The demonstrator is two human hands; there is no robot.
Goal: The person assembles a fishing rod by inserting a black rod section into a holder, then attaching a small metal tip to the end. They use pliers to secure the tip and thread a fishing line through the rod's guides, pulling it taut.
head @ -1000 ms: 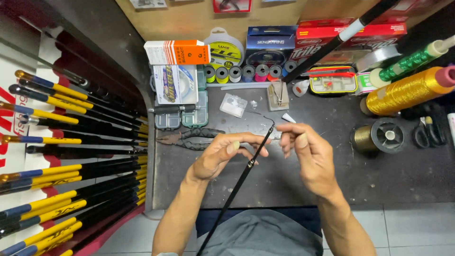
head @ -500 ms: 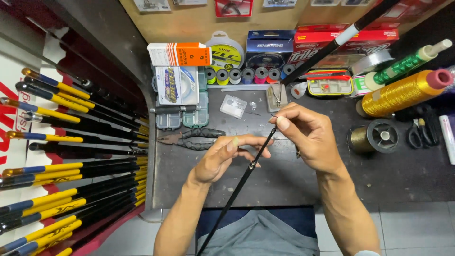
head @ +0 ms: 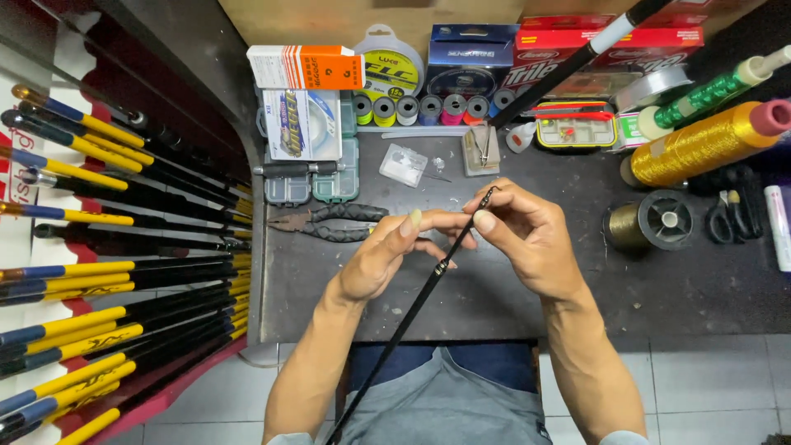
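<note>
head view showed us the thin black rod (head: 412,309) slanting over the dark workbench (head: 527,288), its long axis running from low near our lap up and to the right, where its tip met our fingers above the bench's middle. our right hand (head: 527,239) sat at that tip, thumb and forefinger closed on it in a pinch. our left hand (head: 383,255) lay just left of the rod, fingers stretched toward the tip and touching our right fingers; whether it gripped anything we could not tell. the right hand was the nearer one to the tip. left of the rod lay black-handled pliers (head: 329,222) on the bench. beyond the tip stood a small clear box (head: 404,165), and well to the right a gold thread spool (head: 700,144).
</note>
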